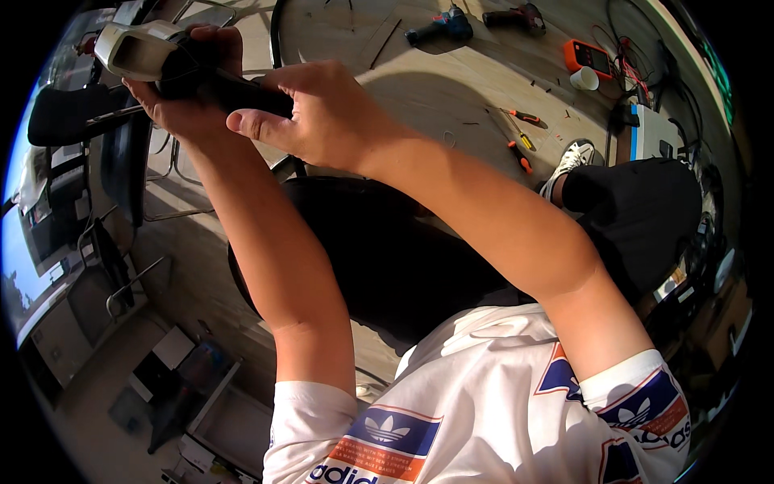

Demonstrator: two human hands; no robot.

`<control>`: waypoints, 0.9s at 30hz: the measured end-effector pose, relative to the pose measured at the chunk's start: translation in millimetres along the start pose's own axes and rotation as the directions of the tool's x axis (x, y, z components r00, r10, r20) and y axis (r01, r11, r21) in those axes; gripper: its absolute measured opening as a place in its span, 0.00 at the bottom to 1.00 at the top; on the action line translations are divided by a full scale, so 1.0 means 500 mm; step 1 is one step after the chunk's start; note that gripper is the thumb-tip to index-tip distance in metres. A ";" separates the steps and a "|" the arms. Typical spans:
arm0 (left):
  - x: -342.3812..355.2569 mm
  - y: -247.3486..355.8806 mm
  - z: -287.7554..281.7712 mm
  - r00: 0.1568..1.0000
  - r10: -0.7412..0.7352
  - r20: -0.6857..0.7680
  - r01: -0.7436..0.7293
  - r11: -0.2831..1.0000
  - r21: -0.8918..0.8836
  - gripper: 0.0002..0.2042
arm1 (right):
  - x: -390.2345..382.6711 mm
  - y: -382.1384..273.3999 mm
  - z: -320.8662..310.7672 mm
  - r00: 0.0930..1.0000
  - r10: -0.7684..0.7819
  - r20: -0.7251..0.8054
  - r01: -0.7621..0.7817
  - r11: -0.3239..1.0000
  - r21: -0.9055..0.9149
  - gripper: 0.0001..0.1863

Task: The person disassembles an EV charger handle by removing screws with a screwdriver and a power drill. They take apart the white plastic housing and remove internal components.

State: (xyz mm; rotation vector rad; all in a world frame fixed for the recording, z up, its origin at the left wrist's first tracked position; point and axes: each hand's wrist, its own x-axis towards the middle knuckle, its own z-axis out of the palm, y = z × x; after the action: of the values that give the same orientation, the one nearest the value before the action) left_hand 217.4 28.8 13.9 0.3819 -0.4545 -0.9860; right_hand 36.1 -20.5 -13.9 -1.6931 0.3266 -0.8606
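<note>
At the upper left I hold up a handheld device [137,53] with a pale, rounded head, a dark window in it and a black body and handle. It looks like a handheld scanner, but I cannot be sure of its kind. My left hand [181,113] cradles the black body from beneath, its fingers wrapped round to the far side. The black handle slants down toward my right hand [326,113], which is closed around its end, thumb laid along the near side. Part of the body is hidden by my fingers.
On the floor ahead lie a blue cordless drill [442,27], a darker power tool [516,18], an orange multimeter [587,58], a white paper cup [584,78] and several screwdrivers [522,157]. Black chairs [121,161] stand left; a pale box [653,133] sits right.
</note>
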 end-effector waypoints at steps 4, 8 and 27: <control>-0.004 0.016 -0.012 0.999 0.045 -0.031 -0.045 0.999 -0.005 0.29 | 0.000 0.000 0.014 0.998 0.057 0.042 -0.056 0.998 -0.011 0.26; -0.014 0.019 -0.002 0.988 -0.066 -0.136 0.057 0.996 -0.068 0.28 | 0.002 -0.006 -0.001 0.992 0.075 0.098 -0.076 0.997 0.013 0.26; -0.021 -0.031 0.004 0.984 -0.177 -0.013 0.177 0.984 -0.038 0.39 | -0.052 0.041 -0.061 0.997 0.018 0.078 -0.017 1.000 -0.002 0.25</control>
State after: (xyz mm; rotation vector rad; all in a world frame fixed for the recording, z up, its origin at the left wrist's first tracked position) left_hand 200.5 29.9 5.8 0.4013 -0.3918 -1.1616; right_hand 1.8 -32.7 -40.2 -1.7184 0.2885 -0.7789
